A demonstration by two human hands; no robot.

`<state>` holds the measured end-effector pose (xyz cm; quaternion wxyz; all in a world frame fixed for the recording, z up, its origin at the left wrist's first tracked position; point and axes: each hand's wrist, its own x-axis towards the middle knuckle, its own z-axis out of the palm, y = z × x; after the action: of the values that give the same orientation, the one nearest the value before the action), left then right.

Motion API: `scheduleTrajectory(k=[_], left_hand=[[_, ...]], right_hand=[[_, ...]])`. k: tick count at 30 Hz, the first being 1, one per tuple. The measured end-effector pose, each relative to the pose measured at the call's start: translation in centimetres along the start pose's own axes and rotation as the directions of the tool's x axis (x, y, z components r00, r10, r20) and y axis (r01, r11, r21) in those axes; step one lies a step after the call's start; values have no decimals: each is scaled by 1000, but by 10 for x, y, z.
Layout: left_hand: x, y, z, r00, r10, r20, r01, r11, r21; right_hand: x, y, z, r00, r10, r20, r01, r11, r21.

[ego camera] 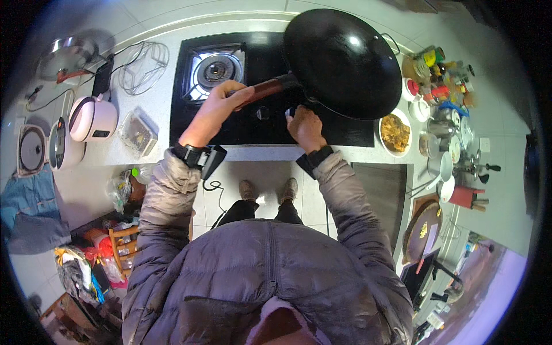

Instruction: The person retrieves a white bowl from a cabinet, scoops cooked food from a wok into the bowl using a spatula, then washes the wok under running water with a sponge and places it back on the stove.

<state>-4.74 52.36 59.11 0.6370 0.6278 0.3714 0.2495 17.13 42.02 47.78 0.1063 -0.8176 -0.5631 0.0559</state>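
Observation:
A black wok (343, 64) sits over the right side of a black glass gas hob (263, 56), hiding whatever lies beneath it. My left hand (222, 101) is closed around its brown wooden handle (265, 91), which points left toward me. At the hob's front, my right hand (305, 125) has its fingers on the right control knob (290, 113), mostly covered by them. The left control knob (262, 113) stands between my hands. Behind my left hand the left burner (215, 71) is uncovered, with a bright metal surround and no visible flame.
A white plate of browned food (395, 133) stands right of the hob, with bottles and jars (444, 86), a saucepan (440, 166) and a round chopping board (422, 230) beyond. Leftward are a wire rack (144, 69), a clear container (139, 134) and a pink rice cooker (92, 118).

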Motion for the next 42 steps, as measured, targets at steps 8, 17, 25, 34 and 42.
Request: scheduleTrajectory(k=[8, 17, 25, 34, 42], left_hand=[[7, -11, 4, 973, 101, -208, -111, 993, -38], [27, -13, 5, 954, 158, -254, -202, 967, -156], [20, -17, 11, 954, 169, -246, -216, 959, -180], [15, -15, 15, 950, 189, -247, -241, 949, -202], [4, 0, 13, 958, 160, -239, -231, 924, -305]], right_hand=[[66, 12, 37, 911, 149, 384, -126, 989, -82], [76, 21, 53, 885, -266, 383, 359, 913, -195], [65, 5, 33, 720, -431, 543, 659, 672, -339], [65, 13, 53, 747, -471, 469, 638, 706, -307], [62, 30, 73, 783, -427, 452, 587, 748, -310]])
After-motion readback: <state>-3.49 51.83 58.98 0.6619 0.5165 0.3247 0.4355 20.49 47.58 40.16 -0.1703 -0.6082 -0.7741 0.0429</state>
